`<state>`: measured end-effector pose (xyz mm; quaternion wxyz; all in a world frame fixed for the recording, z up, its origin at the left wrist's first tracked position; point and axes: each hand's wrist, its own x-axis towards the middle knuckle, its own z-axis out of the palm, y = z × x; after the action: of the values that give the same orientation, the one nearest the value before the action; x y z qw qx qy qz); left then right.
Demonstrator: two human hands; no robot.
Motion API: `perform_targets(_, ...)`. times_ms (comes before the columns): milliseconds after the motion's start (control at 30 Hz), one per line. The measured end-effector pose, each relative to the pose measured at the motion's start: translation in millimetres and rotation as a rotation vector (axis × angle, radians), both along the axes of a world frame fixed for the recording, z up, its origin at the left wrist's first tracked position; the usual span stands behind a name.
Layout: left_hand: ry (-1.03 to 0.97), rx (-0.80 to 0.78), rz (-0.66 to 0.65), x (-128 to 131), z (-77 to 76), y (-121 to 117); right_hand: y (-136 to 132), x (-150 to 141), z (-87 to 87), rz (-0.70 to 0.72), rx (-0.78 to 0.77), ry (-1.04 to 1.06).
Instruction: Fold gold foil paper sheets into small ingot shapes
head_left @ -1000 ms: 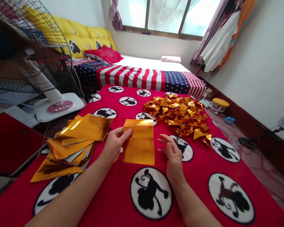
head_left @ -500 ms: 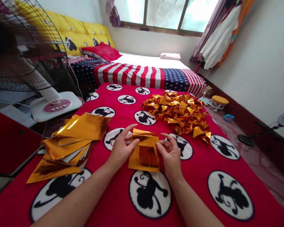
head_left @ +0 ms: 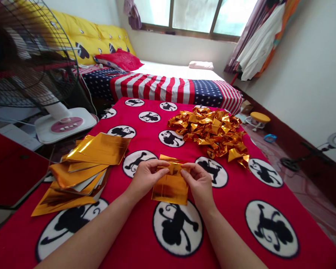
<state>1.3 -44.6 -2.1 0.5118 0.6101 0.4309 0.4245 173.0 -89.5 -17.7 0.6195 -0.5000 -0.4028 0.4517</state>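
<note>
A shiny gold foil paper sheet [head_left: 170, 188] lies between my hands on the red cloth, its far part bent over. My left hand [head_left: 147, 177] pinches the sheet's far left part between thumb and fingers. Opposite it, my right hand [head_left: 197, 181] grips the far right part in the same way. The fingertips of both hands are close together on the fold and hide part of it. To the left lies a fanned stack of flat gold foil sheets [head_left: 100, 149]. Beyond my right hand is a heap of folded gold foil pieces [head_left: 212, 129].
The red cloth [head_left: 224, 220] with black monkey prints covers the surface. A fan on a white base [head_left: 65, 125] stands at the left, by a dark red board [head_left: 14, 170]. A bed with a striped cover [head_left: 156, 87] is behind. A yellow stool [head_left: 260, 117] stands at right.
Both hands have moved inward along the sheet's far part, and their fingers have closed in a pinch on the fold. The stack and the heap are unchanged.
</note>
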Motion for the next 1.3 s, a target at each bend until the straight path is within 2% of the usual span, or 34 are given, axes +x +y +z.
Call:
perform_targets(200, 0.035, 0.054, -0.035, 0, 3.4, -1, 0, -1, -0.6, 0.005, -0.016, -0.040)
perform_targets(467, 0.039, 0.062, -0.059, -4, -2.6, 4, 1, 2, -1.8, 0.035, 0.027, -0.270)
perform_targets(633, -0.004, -0.050, -0.061, -7, -8.2, 7, 0, 2, 0.6, 0.087, 0.059, -0.341)
perform_targets(733, -0.064, -0.128, -0.132, -10, -10.2, 8, 0, 2, -0.4, 0.114, 0.018, -0.281)
perform_targets(833, -0.086, -0.136, -0.189, -11, -11.1, 8, 0, 2, 0.2, 0.113, 0.011, -0.278)
perform_targets(1133, 0.087, 0.027, -0.116, -11, -5.2, 7, -1, 3, 4.3, 0.083, 0.036, -0.335)
perform_targets(1300, 0.049, -0.009, -0.095, -10, -6.7, 7, 0, 2, 4.0, 0.108, 0.036, -0.325)
